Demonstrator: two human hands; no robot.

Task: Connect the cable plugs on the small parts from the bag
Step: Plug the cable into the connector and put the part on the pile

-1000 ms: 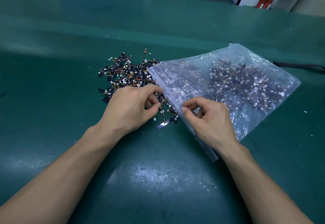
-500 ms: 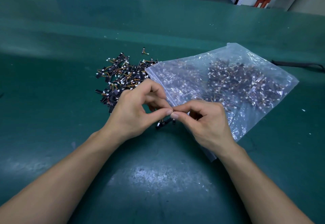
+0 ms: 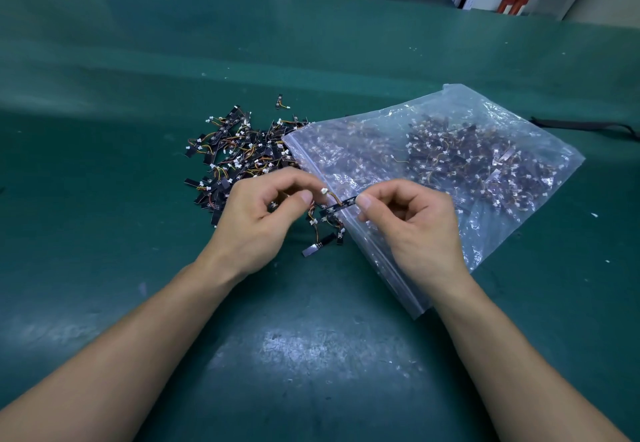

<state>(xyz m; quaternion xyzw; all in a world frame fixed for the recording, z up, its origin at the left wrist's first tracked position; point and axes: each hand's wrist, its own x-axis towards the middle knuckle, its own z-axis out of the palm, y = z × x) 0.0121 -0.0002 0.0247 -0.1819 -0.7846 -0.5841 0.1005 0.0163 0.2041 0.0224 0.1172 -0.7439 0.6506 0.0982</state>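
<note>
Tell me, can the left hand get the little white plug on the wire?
Probably yes. The left hand has its thumb and finger right beside the white plug, with nothing between them. The right hand pinches the small part it is wired to.

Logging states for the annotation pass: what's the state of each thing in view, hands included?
strip part: held in the air.
white plug: not plugged in, loose on its cable.
right hand: pinches the strip part.
left hand: fingers curled by the white plug; grip unclear.
zip bag: lying flat, many parts inside; seal unclear.
loose parts pile: on the table, outside the zip bag.
</note>
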